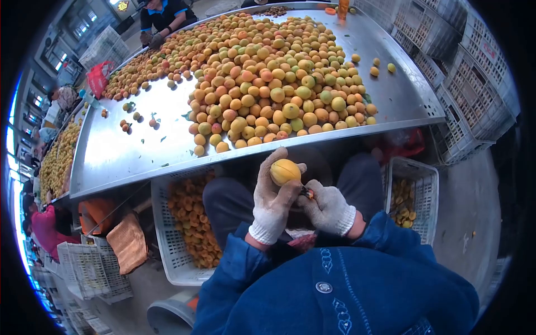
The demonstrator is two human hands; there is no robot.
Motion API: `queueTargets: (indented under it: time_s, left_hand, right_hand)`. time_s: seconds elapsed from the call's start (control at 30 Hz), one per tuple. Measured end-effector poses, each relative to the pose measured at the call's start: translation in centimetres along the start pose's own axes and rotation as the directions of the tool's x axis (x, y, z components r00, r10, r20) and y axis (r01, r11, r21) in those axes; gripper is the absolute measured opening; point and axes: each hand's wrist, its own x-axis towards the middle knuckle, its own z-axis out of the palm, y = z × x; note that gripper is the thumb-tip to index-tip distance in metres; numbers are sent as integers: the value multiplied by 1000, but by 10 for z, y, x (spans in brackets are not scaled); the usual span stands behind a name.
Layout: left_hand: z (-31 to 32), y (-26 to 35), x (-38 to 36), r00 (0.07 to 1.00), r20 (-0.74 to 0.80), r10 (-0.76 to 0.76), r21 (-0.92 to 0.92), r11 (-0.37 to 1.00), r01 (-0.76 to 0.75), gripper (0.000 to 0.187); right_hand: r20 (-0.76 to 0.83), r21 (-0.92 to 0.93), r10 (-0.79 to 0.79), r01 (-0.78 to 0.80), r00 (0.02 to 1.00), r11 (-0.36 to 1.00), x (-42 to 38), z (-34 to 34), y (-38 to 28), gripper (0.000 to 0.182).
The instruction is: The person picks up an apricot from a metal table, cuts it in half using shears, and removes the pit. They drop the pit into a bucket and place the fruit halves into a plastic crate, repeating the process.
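Before the near edge of the metal tabletop [111, 153], a yellow apricot [285, 171] is clasped between thumb and fingers of the gloved left hand [272, 196]. Close beside it, a small, partly hidden tool [308, 193] is gripped by the gloved right hand [329, 207]; whether the fruit is touched cannot be told. Heaped apricots [262, 84] are borne by the tabletop.

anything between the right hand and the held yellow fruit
Only the small black and orange tool held by the white-gloved right hand, at the lower right of the round yellow fruit, and the thumb of the white-gloved left hand at the fruit's lower edge. Nothing else visible intervenes.
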Motion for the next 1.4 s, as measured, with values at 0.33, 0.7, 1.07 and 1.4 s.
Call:
queueTargets:
  time_s: [0.33,0.7,1.07,1.4]
  left_hand:
    - [10,-24,0,925,36,-377,-664,683,304,69]
    - [-8,-35,6,931,-1,-365,-706,659,258,62]
    - [-11,-45,8,916,95,-389,-720,609,333,65]
    - [-6,-33,7,960,-75,-268,-495,846,198,60]
  right_hand:
    - [-57,-90,-29,24,998,996,-1,11,5,35]
    - [-26,-180,-18,13,1000,984,5,17,12,49]
    - [-62,-118,-2,-6,998,993,3,15,20,39]
    - [-38,27,18,-17,999,999,-3,11,18,45]
